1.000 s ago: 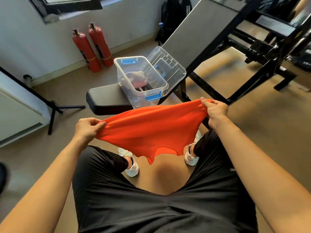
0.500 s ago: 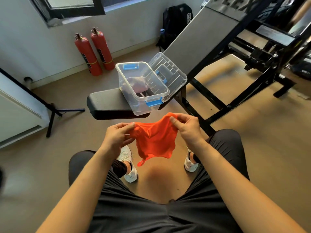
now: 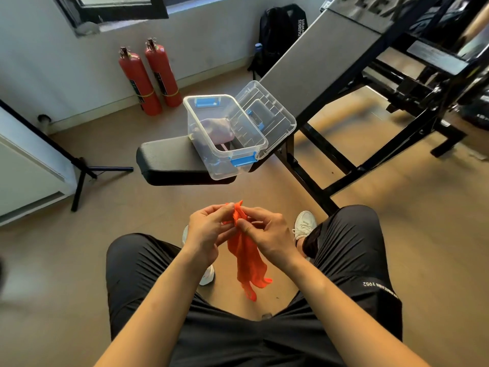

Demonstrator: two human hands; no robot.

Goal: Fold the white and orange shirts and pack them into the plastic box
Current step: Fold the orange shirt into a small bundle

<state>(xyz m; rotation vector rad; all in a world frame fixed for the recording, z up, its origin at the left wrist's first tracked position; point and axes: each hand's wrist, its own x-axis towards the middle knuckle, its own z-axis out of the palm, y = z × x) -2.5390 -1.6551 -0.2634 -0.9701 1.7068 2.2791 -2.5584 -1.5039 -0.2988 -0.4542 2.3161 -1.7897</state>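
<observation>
Here both hands meet above the knees — the left hand (image 3: 205,229) and right hand (image 3: 267,234) pinch the orange shirt (image 3: 247,256), hanging bunched; the plastic box (image 3: 225,136) sits open at the bench (image 3: 169,161) end.

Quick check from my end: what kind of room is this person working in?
Most likely a gym or workout room. A padded weight bench holds the plastic box, black steel exercise frames stand behind it, and two red fire extinguishers lean against the wall beside a backpack.
</observation>
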